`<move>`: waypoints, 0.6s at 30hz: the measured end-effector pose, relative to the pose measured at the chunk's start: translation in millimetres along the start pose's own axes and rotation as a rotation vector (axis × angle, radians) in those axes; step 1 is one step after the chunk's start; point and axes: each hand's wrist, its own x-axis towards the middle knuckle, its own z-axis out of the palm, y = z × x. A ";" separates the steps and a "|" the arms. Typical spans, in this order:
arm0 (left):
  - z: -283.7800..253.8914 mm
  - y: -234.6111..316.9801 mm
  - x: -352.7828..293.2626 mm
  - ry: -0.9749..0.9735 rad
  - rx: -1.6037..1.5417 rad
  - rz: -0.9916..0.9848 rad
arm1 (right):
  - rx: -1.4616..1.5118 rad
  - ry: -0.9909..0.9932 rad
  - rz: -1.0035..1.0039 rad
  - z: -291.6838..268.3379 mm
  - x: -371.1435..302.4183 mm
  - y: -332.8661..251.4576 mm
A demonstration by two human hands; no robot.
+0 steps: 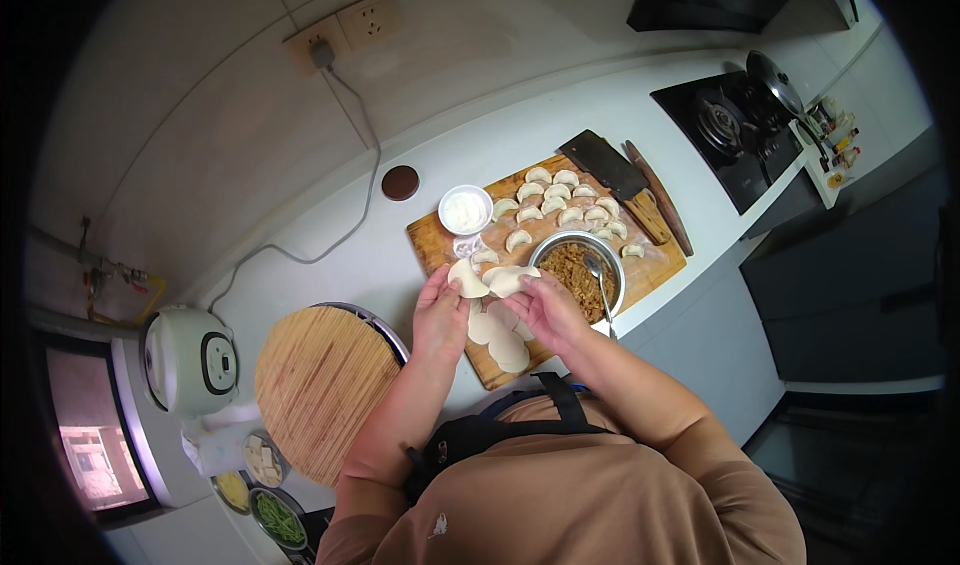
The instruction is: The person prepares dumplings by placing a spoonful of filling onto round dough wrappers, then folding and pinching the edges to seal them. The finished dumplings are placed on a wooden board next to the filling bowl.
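My left hand point(440, 317) pinches a round dumpling wrapper point(467, 279) by its edge. Just beside it, my right hand point(550, 313) has its fingers closed on another pale wrapper point(510, 281). Both are held up over the wooden board point(655, 264). More round wrappers point(508, 351) lie overlapping on the board below my hands. Right of them stands a metal bowl point(621, 287) of brown filling point(572, 273), with a spoon point(597, 271) resting in it. Several folded dumplings point(556, 205) sit on the floured far part of the board.
A white bowl of flour point(465, 211) is at the board's left edge. A cleaver point(608, 168) and a rolling pin point(660, 201) lie at its far right. Left are a round wooden lid point(325, 390), a rice cooker point(190, 358) and food dishes. A gas stove point(728, 130) is far right.
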 end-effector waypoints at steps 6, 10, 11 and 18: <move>-5.0 -3.6 0.4 -0.029 0.038 0.012 | 0.294 -0.034 0.095 9.3 3.0 -3.1; -5.5 -3.1 2.2 -0.009 0.033 0.026 | 0.354 -0.013 0.090 12.9 -1.9 -8.1; -6.3 -3.6 3.1 -0.020 0.046 0.022 | 0.358 -0.021 0.092 11.3 -2.3 -10.3; -33.6 -19.8 13.6 -0.280 0.765 -0.019 | -0.568 0.119 -0.029 -17.3 0.1 -17.7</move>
